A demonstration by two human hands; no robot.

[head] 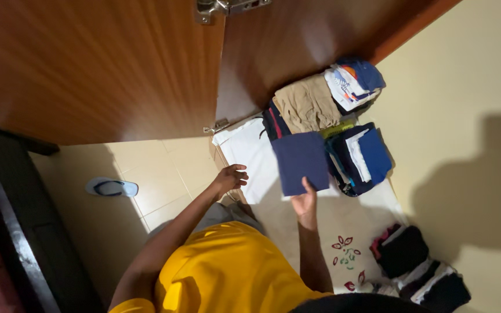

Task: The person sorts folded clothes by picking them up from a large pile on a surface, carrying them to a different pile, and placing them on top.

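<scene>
Navy folded cloth point(300, 162) upright, pinched by right hand point(305, 204); left hand point(230, 177) open, empty.

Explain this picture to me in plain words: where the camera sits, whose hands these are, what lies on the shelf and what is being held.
No machine here: a person in a yellow shirt wears one camera on the head, looking down at their own bare hands. The right hand holds a folded dark blue cloth above a white shelf liner. The left hand rests open at the shelf's edge, holding nothing. Behind lie a folded tan garment, a white and blue printed bundle and a stack of blue and white folded clothes. Dark folded clothes sit at the lower right. A brown wooden cupboard door stands open; a light blue sandal lies on the tiled floor.
</scene>
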